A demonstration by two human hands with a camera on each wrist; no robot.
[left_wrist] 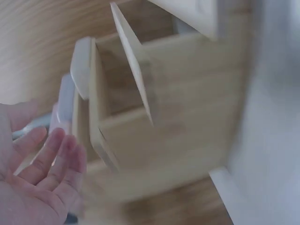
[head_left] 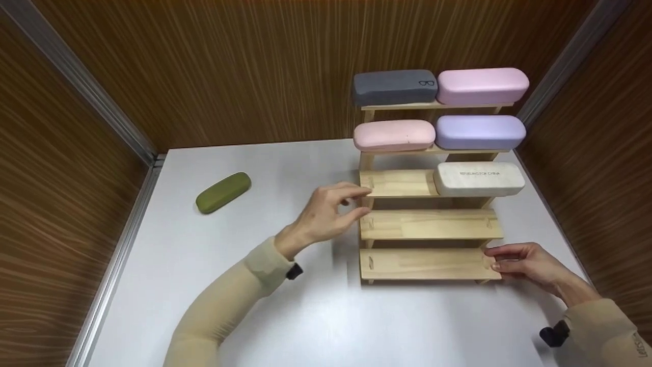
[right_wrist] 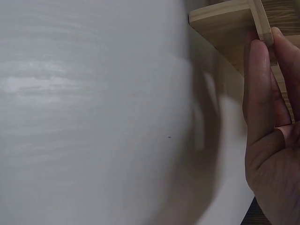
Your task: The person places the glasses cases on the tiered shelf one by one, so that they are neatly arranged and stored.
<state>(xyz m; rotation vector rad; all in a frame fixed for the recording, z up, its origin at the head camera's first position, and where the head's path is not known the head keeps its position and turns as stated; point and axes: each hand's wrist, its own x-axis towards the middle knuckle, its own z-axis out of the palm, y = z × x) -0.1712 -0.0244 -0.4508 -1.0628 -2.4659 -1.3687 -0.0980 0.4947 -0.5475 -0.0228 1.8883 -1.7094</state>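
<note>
A stepped wooden display rack [head_left: 430, 224] stands on the white table. My right hand [head_left: 535, 267] pinches the right end of its lowest shelf; in the right wrist view the thumb and fingers lie on either side of the wood. Beside the rack's left edge is my left hand [head_left: 326, 211], thumb and forefinger apart, fingertips right at the third shelf's end. That shelf bears a whitish glasses case [head_left: 479, 179] on its right half. Above sit a pink case [head_left: 395, 135] and a lavender case [head_left: 480, 132], then a dark grey case [head_left: 395, 87] and another pink case [head_left: 483, 85] on top.
An olive green glasses case [head_left: 223, 192] lies at a slant on the table [head_left: 285, 168], left of the rack. Wood-grain panels [head_left: 254, 71] close off the back and both sides, with metal rails [head_left: 109, 81] at the corners.
</note>
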